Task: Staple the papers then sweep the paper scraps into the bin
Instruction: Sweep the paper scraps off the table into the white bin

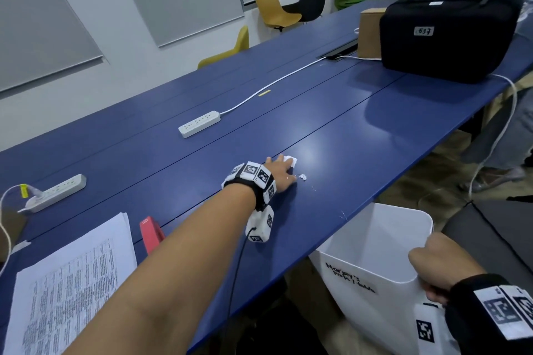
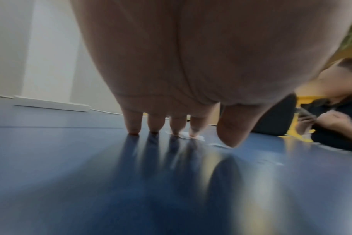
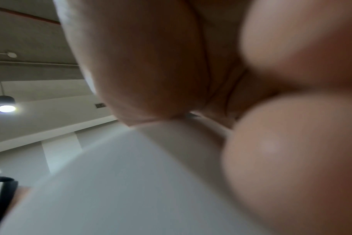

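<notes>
- Fingers (image 2: 133,125) of your left hand (image 1: 279,171) are straight and slightly apart, tips down on the blue table (image 1: 331,124), two of them on a white paper scrap (image 1: 290,161).
- Smaller scraps (image 1: 302,177) lie just beside the hand.
- Your right hand (image 1: 438,262) grips the rim of the white bin (image 1: 375,239), below the table edge.
- Papers (image 1: 72,282) and red stapler (image 1: 150,235) lie near your left forearm.

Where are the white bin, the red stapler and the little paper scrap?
white bin (image 1: 372,228), head view, on its inner back wall.
red stapler (image 1: 151,235), head view, on its top, beside the arm.
paper scrap (image 1: 292,160), head view, on the white bit past the fingertips.
</notes>
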A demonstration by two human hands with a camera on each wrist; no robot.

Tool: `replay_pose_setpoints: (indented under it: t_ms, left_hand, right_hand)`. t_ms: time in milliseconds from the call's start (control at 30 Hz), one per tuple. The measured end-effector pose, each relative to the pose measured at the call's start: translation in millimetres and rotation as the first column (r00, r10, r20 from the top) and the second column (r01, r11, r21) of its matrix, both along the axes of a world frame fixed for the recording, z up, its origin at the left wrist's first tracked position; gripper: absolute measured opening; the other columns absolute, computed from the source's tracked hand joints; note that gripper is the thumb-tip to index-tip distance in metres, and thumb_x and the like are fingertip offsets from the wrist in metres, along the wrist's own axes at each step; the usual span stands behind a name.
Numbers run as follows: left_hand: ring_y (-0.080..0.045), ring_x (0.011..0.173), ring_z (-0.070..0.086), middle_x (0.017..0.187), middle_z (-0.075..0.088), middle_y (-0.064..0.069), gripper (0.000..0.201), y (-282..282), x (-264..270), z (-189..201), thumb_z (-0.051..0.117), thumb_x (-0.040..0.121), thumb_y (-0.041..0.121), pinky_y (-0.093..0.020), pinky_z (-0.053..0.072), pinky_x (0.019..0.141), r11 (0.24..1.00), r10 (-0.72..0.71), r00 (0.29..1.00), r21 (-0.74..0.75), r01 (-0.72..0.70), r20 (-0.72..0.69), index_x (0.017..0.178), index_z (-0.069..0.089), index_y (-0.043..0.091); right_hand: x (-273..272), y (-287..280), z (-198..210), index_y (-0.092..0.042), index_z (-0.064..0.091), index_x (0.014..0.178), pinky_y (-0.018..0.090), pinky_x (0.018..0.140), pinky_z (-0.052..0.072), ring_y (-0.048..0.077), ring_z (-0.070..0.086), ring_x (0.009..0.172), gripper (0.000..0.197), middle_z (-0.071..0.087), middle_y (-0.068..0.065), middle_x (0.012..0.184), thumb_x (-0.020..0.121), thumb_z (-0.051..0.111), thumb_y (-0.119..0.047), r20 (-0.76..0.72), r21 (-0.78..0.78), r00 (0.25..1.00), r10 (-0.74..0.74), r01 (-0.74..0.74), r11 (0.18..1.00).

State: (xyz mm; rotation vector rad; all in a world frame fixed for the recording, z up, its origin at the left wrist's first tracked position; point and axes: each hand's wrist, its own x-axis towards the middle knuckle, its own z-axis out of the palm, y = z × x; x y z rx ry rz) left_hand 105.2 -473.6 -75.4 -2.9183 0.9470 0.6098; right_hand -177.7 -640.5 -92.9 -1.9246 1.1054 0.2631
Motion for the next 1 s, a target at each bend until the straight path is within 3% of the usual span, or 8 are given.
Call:
replay_pose_setpoints:
  t_ms: [133, 300, 467, 567, 667, 733, 866, 1000]
  left_hand:
    - [-0.041, 0.142, 0.027, 0.148, 0.034, -0.011, 0.043, -8, -45, 2, 0.047, 0.097, 0.032, -0.050, 0.038, 0.106, 0.981, -0.184, 0.981, -0.078, 0.180, -0.055, 0.134, 0.039, 0.012]
    - [-0.034, 0.147, 0.018, 0.161, 0.017, -0.010, 0.056, -8, -125, -2, 0.047, 0.097, 0.027, -0.059, 0.019, 0.119, 0.889, -0.453, 0.887, -0.119, 0.442, -0.088, 0.148, 0.028, 0.014]
    - [-0.024, 0.154, 0.005, 0.166, 0.008, -0.009, 0.056, -6, -181, 3, 0.042, 0.102, 0.024, -0.045, 0.009, 0.125, 0.820, -0.565, 0.818, -0.185, 0.541, -0.111, 0.153, 0.026, 0.008]
    - [-0.021, 0.154, 0.009, 0.166, 0.012, -0.005, 0.054, -6, -169, 4, 0.044, 0.102, 0.020, -0.040, 0.010, 0.124, 0.828, -0.517, 0.850, -0.310, 0.468, -0.098, 0.153, 0.030, 0.010]
    - [-0.021, 0.153, 0.014, 0.166, 0.013, -0.004, 0.056, -3, -128, 18, 0.046, 0.101, 0.024, -0.035, 0.014, 0.123, 0.892, -0.313, 0.950, -0.345, 0.292, -0.008, 0.154, 0.029, 0.012]
    - [-0.023, 0.153, 0.013, 0.166, 0.011, -0.007, 0.060, 4, -86, 25, 0.045, 0.101, 0.029, -0.036, 0.015, 0.123, 0.945, -0.148, 0.988, -0.287, 0.156, 0.051, 0.154, 0.024, 0.009]
    - [-0.032, 0.154, 0.007, 0.166, 0.006, -0.011, 0.070, 26, -8, 22, 0.046, 0.099, 0.038, -0.052, 0.020, 0.121, 0.987, 0.119, 0.990, -0.114, -0.110, 0.075, 0.155, 0.016, 0.008]
    - [-0.034, 0.153, 0.005, 0.167, 0.008, -0.006, 0.068, 31, 17, 9, 0.040, 0.101, 0.040, -0.048, 0.018, 0.122, 0.992, 0.129, 0.991, -0.016, -0.128, 0.047, 0.156, 0.014, 0.010]
  right_hand:
    - [-1, 1, -1, 0.003, 0.048, 0.074, 0.019, 0.042, 0.032, 0.021, 0.041, 0.032, 0.008, 0.048, 0.019, 0.059, 0.080, 0.042, 0.004, 0.010, -0.008, 1.000, -0.003, 0.003, 1.000]
    - [0, 0, -1, 0.007, 0.051, 0.075, 0.020, 0.041, 0.034, 0.023, 0.044, 0.033, 0.010, 0.050, 0.021, 0.055, 0.080, 0.043, 0.004, 0.004, -0.025, 1.000, 0.006, -0.006, 1.000]
    - [0, 1, 0, 0.009, 0.054, 0.067, 0.021, 0.039, 0.036, 0.026, 0.047, 0.031, 0.017, 0.052, 0.020, 0.043, 0.079, 0.044, 0.004, -0.022, -0.066, 0.999, 0.036, -0.037, 0.997]
    - [0, 1, -1, 0.010, 0.054, 0.065, 0.023, 0.039, 0.036, 0.028, 0.049, 0.032, 0.017, 0.053, 0.022, 0.042, 0.079, 0.044, 0.004, -0.033, -0.070, 0.998, 0.046, -0.048, 0.996]
    - [-1, 2, -3, 0.009, 0.052, 0.067, 0.021, 0.039, 0.035, 0.025, 0.046, 0.029, 0.015, 0.051, 0.020, 0.041, 0.079, 0.044, 0.005, -0.038, -0.064, 0.998, 0.051, -0.054, 0.997]
    - [0, 2, -3, 0.009, 0.052, 0.068, 0.022, 0.039, 0.034, 0.024, 0.044, 0.029, 0.015, 0.051, 0.020, 0.040, 0.079, 0.043, 0.004, -0.045, -0.060, 0.997, 0.056, -0.059, 0.996]
    - [1, 0, -3, 0.012, 0.054, 0.083, 0.024, 0.041, 0.034, 0.026, 0.047, 0.033, 0.015, 0.054, 0.023, 0.054, 0.079, 0.042, 0.004, -0.040, -0.029, 0.999, 0.024, -0.025, 0.999]
    - [1, -3, -6, 0.011, 0.053, 0.097, 0.024, 0.042, 0.032, 0.024, 0.044, 0.035, 0.024, 0.053, 0.022, 0.060, 0.078, 0.041, 0.003, -0.043, 0.008, 0.999, 0.007, -0.006, 1.000]
